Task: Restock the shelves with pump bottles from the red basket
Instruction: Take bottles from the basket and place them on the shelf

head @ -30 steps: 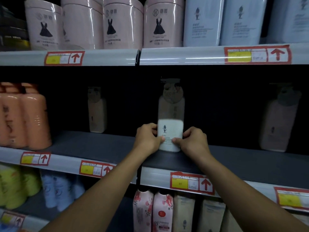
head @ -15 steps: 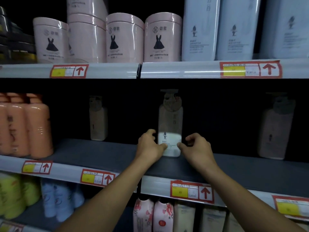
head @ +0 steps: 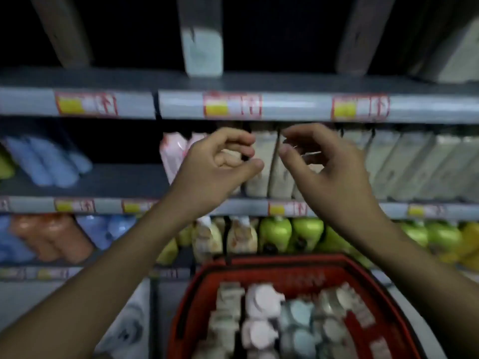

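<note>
The red basket (head: 261,270) sits low in the middle, with several pump bottles (head: 261,301) standing in it, white, pink and pale blue tops up. On the upper shelf (head: 259,81) stands the pale bottle with a white label (head: 202,47). My left hand (head: 220,167) and my right hand (head: 326,167) hover side by side in front of the second shelf, fingers curled and apart, holding nothing. Both are well below the shelved bottle and above the basket. The view is blurred.
Two more pale bottles (head: 62,29) (head: 355,35) stand on the upper shelf. The second shelf holds blue bottles (head: 44,161) at left and beige packs (head: 404,167) at right. Green bottles (head: 290,234) and orange bottles (head: 54,237) fill the third shelf.
Both hands have let go of the white-labelled bottle, which stays on the shelf, and have drawn back and down. The view has tipped down, bringing the basket into sight.
</note>
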Available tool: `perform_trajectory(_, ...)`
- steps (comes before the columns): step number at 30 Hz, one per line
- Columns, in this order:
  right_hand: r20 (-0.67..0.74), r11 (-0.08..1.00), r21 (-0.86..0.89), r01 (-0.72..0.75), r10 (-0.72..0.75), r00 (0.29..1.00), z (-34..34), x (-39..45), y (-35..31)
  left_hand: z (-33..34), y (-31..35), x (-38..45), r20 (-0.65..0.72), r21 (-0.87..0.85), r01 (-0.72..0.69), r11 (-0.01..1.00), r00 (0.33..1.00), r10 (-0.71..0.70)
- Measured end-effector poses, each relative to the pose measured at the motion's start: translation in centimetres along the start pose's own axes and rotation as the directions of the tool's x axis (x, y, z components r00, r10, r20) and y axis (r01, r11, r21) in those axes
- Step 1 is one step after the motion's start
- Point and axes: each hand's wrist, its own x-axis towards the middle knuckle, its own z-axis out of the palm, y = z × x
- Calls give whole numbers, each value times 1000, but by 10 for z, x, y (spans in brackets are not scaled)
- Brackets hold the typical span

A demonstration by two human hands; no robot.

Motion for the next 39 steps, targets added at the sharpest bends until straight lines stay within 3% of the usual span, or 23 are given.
perform_trajectory(4,106,972,-119,-201,214,971,-8,-104,71,46,-70,-78,235,69,211,975,946,-222)
perform_trajectory(7,255,911,-278,-303,374,892,-16,-163,125,73,-112,-115,363,164,305,938,866,-345)
perform_trajectory(10,607,864,-485,-132,442,660,-8,-195,173,90,-129,-127,495,297,258,920,782,-379)
perform_trajectory(12,741,870,-490,-53,448,501,4,-215,201,99,-135,-127,524,347,205,915,767,-371)
perform_trajectory(16,841,899,-439,-9,414,347,20,-256,243,115,-156,-119,518,430,104,897,785,-339)
perform_trajectory(19,878,900,-421,110,374,299,27,-272,255,129,-165,-118,529,434,48,900,795,-297)
perform_trajectory(23,833,839,-492,232,377,405,41,-261,244,146,-174,-121,574,460,-90,883,789,-219)
perform_trajectory(26,799,793,-557,247,431,419,41,-254,232,152,-181,-125,599,496,-172,851,778,-192)
perform_trajectory(29,718,787,-607,106,487,497,26,-231,220,148,-190,-126,583,515,-176,839,789,-192)
perform_trajectory(31,600,764,-643,47,465,651,5,-207,206,144,-195,-126,573,529,-156,834,790,-216)
perform_trajectory(34,314,772,-623,-126,394,864,-23,-173,171,142,-195,-127,562,550,-113,827,783,-267)
perform_trajectory(36,115,779,-566,-269,398,910,-34,-155,147,146,-190,-132,574,511,-113,852,783,-241)
perform_trajectory(39,11,779,-536,-325,392,920,-43,-134,118,161,-180,-145,612,398,-105,911,770,-179)
